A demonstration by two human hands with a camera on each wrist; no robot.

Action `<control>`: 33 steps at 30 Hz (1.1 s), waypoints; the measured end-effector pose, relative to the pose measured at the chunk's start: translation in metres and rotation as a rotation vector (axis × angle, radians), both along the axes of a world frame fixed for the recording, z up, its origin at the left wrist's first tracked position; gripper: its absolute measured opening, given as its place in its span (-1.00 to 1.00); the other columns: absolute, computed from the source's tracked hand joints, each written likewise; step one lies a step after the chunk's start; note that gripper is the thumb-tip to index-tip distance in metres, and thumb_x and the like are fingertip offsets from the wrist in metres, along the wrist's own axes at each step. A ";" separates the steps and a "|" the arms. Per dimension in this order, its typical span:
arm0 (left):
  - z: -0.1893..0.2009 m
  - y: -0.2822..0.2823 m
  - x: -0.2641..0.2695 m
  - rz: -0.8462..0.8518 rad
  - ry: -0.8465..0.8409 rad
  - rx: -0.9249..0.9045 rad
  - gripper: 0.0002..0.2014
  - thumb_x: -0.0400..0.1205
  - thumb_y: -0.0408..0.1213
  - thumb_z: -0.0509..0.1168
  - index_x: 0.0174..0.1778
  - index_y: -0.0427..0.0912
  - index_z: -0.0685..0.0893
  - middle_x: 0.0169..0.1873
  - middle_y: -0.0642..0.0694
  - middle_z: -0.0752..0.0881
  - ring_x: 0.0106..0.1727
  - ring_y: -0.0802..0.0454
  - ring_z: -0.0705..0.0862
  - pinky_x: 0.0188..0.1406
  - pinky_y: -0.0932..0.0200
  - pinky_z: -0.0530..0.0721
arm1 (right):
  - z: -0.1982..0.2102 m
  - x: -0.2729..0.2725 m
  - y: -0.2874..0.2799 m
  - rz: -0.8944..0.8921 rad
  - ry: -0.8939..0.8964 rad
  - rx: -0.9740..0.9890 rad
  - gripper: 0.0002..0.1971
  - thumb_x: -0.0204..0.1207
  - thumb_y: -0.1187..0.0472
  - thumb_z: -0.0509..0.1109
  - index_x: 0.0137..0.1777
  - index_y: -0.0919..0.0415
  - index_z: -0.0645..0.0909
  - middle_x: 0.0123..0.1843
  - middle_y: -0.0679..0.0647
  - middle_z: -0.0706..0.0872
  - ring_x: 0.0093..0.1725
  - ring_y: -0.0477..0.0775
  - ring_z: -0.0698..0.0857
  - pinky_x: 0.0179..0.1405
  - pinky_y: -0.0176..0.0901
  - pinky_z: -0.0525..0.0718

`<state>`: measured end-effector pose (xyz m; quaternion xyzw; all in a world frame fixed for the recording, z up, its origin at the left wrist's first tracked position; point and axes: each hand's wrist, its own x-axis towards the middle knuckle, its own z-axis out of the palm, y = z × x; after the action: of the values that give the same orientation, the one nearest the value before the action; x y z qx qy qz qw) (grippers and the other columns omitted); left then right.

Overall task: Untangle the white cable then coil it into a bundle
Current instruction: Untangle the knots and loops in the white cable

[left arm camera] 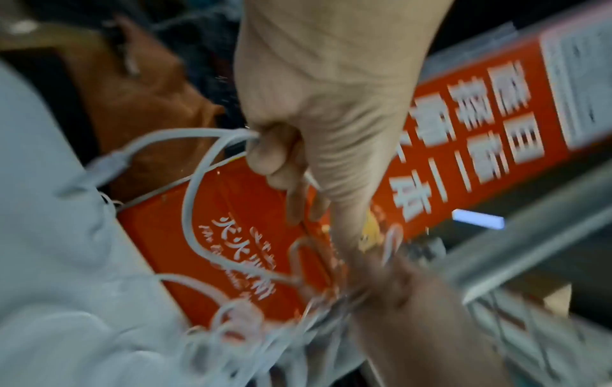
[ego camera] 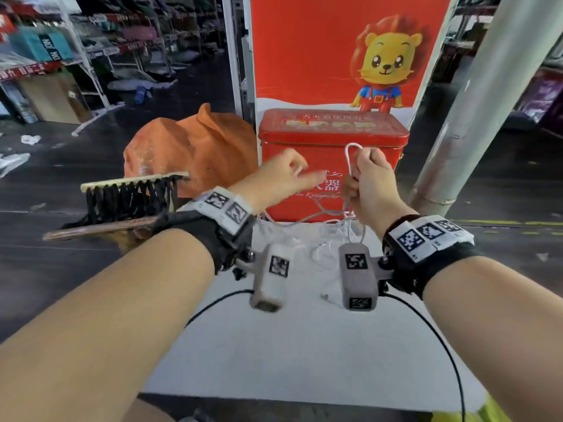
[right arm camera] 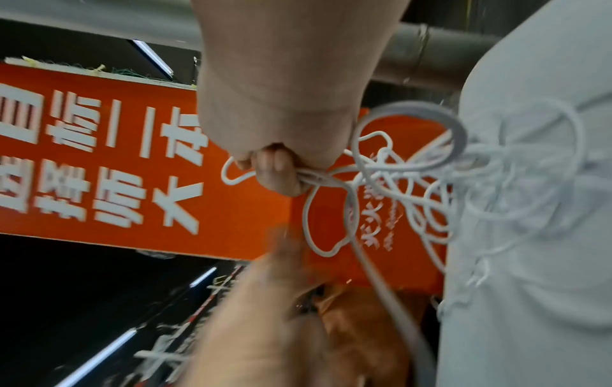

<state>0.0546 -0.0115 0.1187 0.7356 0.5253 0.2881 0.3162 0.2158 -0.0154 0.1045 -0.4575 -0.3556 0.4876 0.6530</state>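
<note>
The thin white cable (ego camera: 351, 151) rises in a narrow loop from my right hand (ego camera: 371, 181), which grips it in a fist in front of the red tin. From there it drops into a loose tangle (ego camera: 335, 239) on the white table (ego camera: 274, 345). The right wrist view shows the loop and several strands of the cable (right arm camera: 318, 179) squeezed in the right hand (right arm camera: 281, 117). My left hand (ego camera: 292, 172), blurred, is just left of it with curled fingers. In the left wrist view, the left hand (left arm camera: 331, 117) pinches strands of the cable (left arm camera: 232, 136).
A red tin box (ego camera: 332, 129) stands at the table's far edge before a red lion banner (ego camera: 304, 56). An orange bag (ego camera: 195, 147) and a wooden frame strung with black cords (ego camera: 131, 190) lie left. A grey pole (ego camera: 475, 102) slants at right.
</note>
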 end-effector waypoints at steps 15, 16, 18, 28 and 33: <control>0.013 -0.033 -0.023 0.096 -0.194 0.314 -0.74 0.70 -0.13 0.24 -0.08 -0.23 0.74 -0.35 -0.16 0.68 -0.33 0.19 0.57 -0.22 0.33 0.53 | 0.025 0.008 -0.029 0.394 -0.760 0.108 -0.67 0.43 0.46 0.33 0.10 0.08 0.56 -0.12 0.03 0.65 -0.26 -0.03 0.59 -0.32 -0.28 0.51; 0.012 -0.031 -0.026 0.147 -0.307 0.316 -0.76 0.71 -0.17 0.21 -0.10 -0.21 0.72 -0.37 -0.05 0.64 -0.33 0.26 0.57 -0.20 0.41 0.54 | 0.019 0.008 -0.029 0.488 -0.844 0.077 -0.63 0.43 0.46 0.36 0.15 0.07 0.58 -0.01 0.05 0.70 -0.17 -0.04 0.64 -0.25 -0.33 0.56; 0.009 -0.027 -0.029 0.166 -0.521 0.211 -0.79 0.74 -0.22 0.15 -0.13 -0.15 0.63 -0.23 -0.02 0.67 -0.16 0.20 0.68 0.03 0.26 0.66 | 0.007 0.006 -0.030 0.607 -0.955 0.015 -0.64 0.45 0.40 0.41 0.20 0.06 0.63 0.10 0.06 0.74 -0.01 -0.02 0.69 -0.04 -0.31 0.64; 0.001 -0.015 -0.022 0.188 -1.055 -0.132 -0.77 0.79 -0.18 0.03 -0.18 -0.11 0.36 -0.55 0.01 0.32 -0.59 0.16 0.25 -0.57 0.29 0.32 | -0.013 -0.010 -0.016 0.535 -1.432 0.079 -0.88 0.44 0.27 0.46 -0.18 0.03 0.61 -0.06 -0.02 0.68 0.06 0.10 0.67 0.03 -0.05 0.62; 0.000 -0.022 -0.033 0.105 -0.014 0.154 -0.77 0.58 -0.04 0.38 0.05 -0.06 0.61 -0.25 0.04 0.60 -0.32 0.18 0.55 -0.35 0.28 0.48 | -0.015 -0.004 -0.018 0.514 -1.155 0.053 -0.93 0.52 0.25 0.45 -0.04 0.22 0.70 -0.21 0.07 0.74 -0.49 -0.13 0.67 -0.44 -0.22 0.71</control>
<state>0.0220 -0.0333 0.1188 0.7273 0.5372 0.3489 0.2466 0.2114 -0.0335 0.0893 -0.5305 -0.7612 0.2946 0.2288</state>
